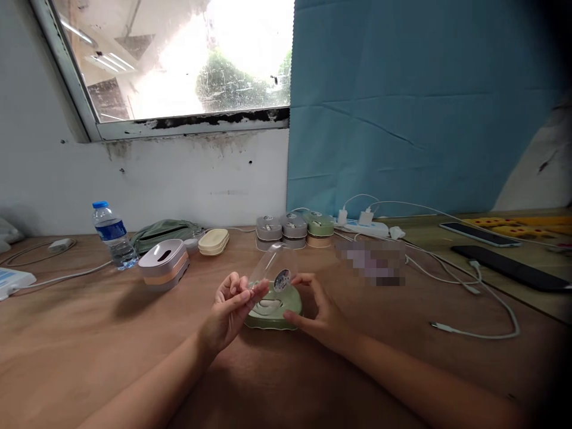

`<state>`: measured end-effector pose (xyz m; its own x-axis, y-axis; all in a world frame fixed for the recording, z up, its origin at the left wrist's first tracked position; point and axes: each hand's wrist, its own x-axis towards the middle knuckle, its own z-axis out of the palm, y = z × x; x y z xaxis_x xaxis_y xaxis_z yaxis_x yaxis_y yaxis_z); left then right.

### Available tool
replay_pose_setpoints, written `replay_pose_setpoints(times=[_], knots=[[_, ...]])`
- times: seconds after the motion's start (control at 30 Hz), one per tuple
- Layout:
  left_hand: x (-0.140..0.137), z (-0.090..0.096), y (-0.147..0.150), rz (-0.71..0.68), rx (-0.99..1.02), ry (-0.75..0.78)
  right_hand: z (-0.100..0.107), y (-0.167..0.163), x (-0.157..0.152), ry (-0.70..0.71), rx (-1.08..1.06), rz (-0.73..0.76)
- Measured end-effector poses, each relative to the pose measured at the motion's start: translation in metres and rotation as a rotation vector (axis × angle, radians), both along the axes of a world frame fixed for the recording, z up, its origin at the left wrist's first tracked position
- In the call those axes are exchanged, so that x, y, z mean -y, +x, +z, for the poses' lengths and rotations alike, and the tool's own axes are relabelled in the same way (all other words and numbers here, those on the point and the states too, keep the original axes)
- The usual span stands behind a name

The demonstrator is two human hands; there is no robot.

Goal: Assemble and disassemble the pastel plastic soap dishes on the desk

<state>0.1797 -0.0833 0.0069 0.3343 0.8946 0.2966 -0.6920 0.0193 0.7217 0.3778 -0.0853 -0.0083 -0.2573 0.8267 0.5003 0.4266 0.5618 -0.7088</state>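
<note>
A pale green round container (272,314) sits on the wooden table (89,333) in front of me. My left hand (232,310) grips the near edge of a clear plastic lid (272,265) that tilts up over the container. A small round patterned piece (282,279) shows at the lid's lower rim. My right hand (319,310) rests against the container's right side, fingers curled around it.
Further back stand a pink-and-cream container (163,263), a cream box (213,241), three stacked containers (294,230), a water bottle (114,235) and a green pouch (163,231). A power strip (364,226), white cables (473,286), phones (480,233) lie on the right.
</note>
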Motion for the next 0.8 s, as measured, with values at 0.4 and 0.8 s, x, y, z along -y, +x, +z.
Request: replay_pose_setpoints(times=[0.4,0.8], knots=[[-0.013,-0.012,0.000,0.143,-0.112,0.040,-0.010,-0.012,0.002,-0.016,-0.395,0.137],[-0.005,-0.019,0.007,0.157,-0.719,0.627,-0.004,-0.020,0.007,0.016,-0.440,0.130]])
